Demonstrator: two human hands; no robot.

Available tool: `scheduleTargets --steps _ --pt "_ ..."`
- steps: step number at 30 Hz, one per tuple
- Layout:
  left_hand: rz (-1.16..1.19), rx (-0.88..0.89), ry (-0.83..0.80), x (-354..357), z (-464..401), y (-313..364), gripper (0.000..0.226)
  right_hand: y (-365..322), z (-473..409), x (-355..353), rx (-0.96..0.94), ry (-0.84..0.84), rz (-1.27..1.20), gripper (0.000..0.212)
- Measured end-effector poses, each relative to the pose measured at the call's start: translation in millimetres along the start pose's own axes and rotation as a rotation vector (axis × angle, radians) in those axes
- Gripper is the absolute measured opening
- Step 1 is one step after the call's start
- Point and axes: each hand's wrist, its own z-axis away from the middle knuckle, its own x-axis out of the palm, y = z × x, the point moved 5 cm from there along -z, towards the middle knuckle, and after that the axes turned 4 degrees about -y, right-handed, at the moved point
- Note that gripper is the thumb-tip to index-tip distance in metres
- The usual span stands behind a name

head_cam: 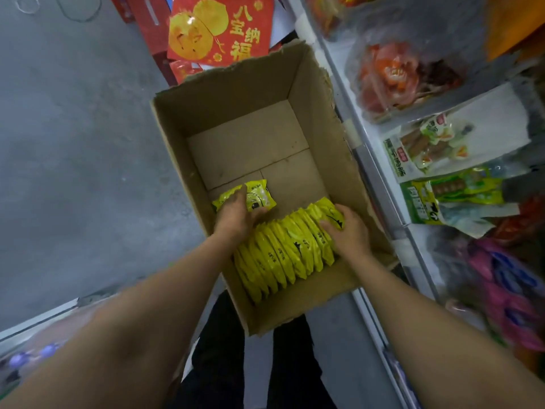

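Observation:
An open cardboard box (236, 93) stands on the grey floor in front of me. In its near half, a row of several yellow snack packets (283, 252) stands on edge. My left hand (236, 214) grips one loose yellow packet (256, 194) lying flat at the box's left side. At the far right end of the row, my right hand (348, 231) has its fingers curled over the last packets. The far half of the box floor is bare cardboard.
A shelf (371, 160) runs along the right, holding bagged snacks in clear, white and green wrappers (436, 149). Red festive cartons (224, 28) lie beyond the box. Grey concrete floor (73, 143) spreads to the left. My dark trousers show below the box.

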Motion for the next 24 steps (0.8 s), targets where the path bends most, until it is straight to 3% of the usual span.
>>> scheduleTargets --steps 6,13,19,24 --pt "0.007 -0.185 -0.002 9.6 -49.1 -18.9 0.081 26.1 -25.1 18.4 0.167 -0.017 -0.051 0.063" --pt "-0.093 -0.294 -0.007 12.0 -75.6 -33.9 0.083 37.5 -41.0 38.0 0.196 -0.018 0.004 0.051" --pt "-0.264 -0.269 -0.036 11.2 -70.5 -29.3 0.041 39.7 -40.2 30.9 0.243 -0.019 -0.031 0.05" --pt "-0.164 -0.27 -0.11 3.7 -57.3 -12.2 0.038 25.9 -22.9 10.9 0.164 0.052 -0.116 0.025"
